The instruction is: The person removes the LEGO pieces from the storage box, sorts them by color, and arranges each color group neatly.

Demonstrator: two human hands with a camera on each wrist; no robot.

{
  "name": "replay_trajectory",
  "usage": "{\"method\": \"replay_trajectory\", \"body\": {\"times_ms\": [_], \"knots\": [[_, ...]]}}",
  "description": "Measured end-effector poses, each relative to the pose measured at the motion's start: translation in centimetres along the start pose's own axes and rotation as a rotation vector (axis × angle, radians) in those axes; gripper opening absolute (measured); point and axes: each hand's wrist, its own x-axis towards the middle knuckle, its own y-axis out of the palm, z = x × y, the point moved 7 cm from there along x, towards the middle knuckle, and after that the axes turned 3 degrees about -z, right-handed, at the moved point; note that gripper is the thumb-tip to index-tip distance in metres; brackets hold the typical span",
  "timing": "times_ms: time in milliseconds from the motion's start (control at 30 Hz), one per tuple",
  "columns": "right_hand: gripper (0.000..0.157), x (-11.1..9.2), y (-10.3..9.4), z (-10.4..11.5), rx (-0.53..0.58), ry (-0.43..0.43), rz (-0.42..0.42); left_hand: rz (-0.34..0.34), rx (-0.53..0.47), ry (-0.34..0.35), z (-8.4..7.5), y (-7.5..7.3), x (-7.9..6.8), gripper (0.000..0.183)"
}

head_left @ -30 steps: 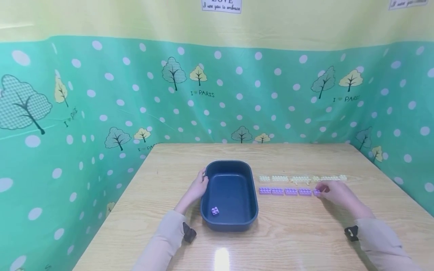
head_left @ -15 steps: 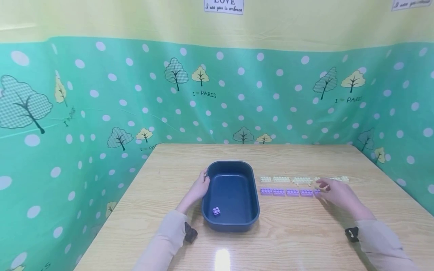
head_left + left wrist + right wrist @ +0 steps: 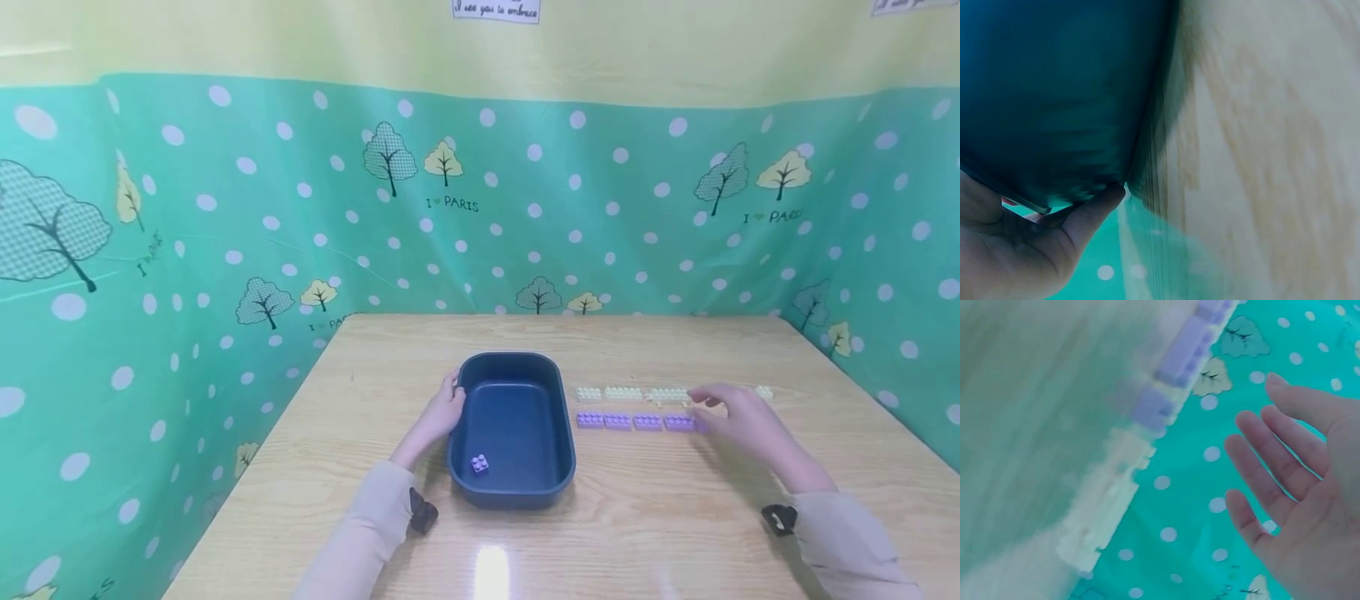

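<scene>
My left hand (image 3: 441, 414) grips the left wall of a dark blue rectangular container (image 3: 512, 500). In the left wrist view that hand (image 3: 1029, 250) has a digit along the outer wall (image 3: 1066, 94). One small purple building block (image 3: 480, 463) lies inside, near the front left. My right hand (image 3: 742, 421) hovers at the right end of a row of purple building blocks (image 3: 648, 422), partly hiding the last, smaller one (image 3: 701, 426). The right wrist view shows this hand (image 3: 1304, 481) with loosely spread fingers and nothing held, apart from the small purple block (image 3: 1150, 407).
A row of cream building blocks (image 3: 623, 393) lies behind the purple row, partly covered by my right hand. Tiny cream pieces (image 3: 684, 404) sit just in front of it. The wooden table (image 3: 637, 533) is bounded by a green dotted curtain (image 3: 465, 275) behind and at both sides.
My right hand has lifted slightly off the small end block and its fingers have spread and shifted a little left. My left hand keeps its hold on the container.
</scene>
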Motion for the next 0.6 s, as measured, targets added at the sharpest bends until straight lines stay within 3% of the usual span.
{"method": "replay_trajectory", "body": {"times_ms": [267,600], "knots": [[0.027,0.8,-0.9,4.4,-0.029,-0.136,-0.102,-0.006,0.014,0.002,0.1,0.1,0.2,0.05],[0.022,2.3,0.1,8.7,-0.035,-0.312,-0.167,-0.011,0.012,-0.002,0.1,-0.1,0.1,0.05]]}}
